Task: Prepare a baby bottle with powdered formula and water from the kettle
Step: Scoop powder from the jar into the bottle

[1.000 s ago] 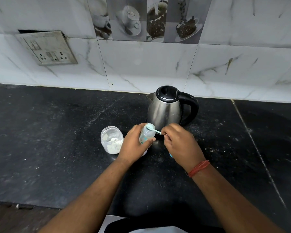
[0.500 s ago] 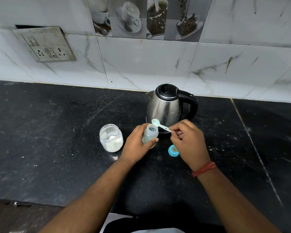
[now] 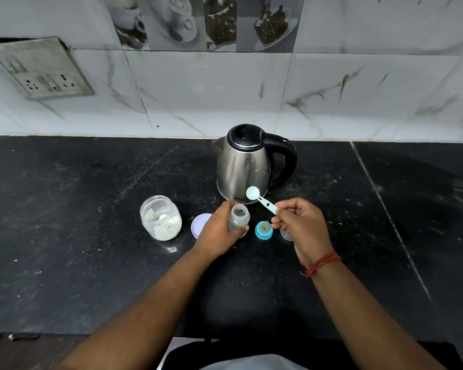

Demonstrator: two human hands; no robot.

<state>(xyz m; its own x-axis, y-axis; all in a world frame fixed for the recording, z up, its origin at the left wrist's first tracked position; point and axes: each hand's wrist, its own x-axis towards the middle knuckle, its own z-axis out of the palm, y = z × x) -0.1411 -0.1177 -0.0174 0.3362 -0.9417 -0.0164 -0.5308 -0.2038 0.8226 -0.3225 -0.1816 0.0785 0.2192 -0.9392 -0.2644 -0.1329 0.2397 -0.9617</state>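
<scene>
Near the front of the black desk [image 3: 64, 236] the left hand [image 3: 219, 231] is wrapped round the open baby bottle [image 3: 239, 218], standing upright. Just to its right, the right hand [image 3: 302, 225] pinches the handle of a pale scoop [image 3: 259, 200] — its bowl looks empty. The powder jar [image 3: 161, 221] sits uncapped, its lid [image 3: 201, 222] beside it; the teat ring [image 3: 263, 230] lies off. Powder seems partly dosed — water from the kettle [image 3: 245, 166], capping and shaking are left.
</scene>
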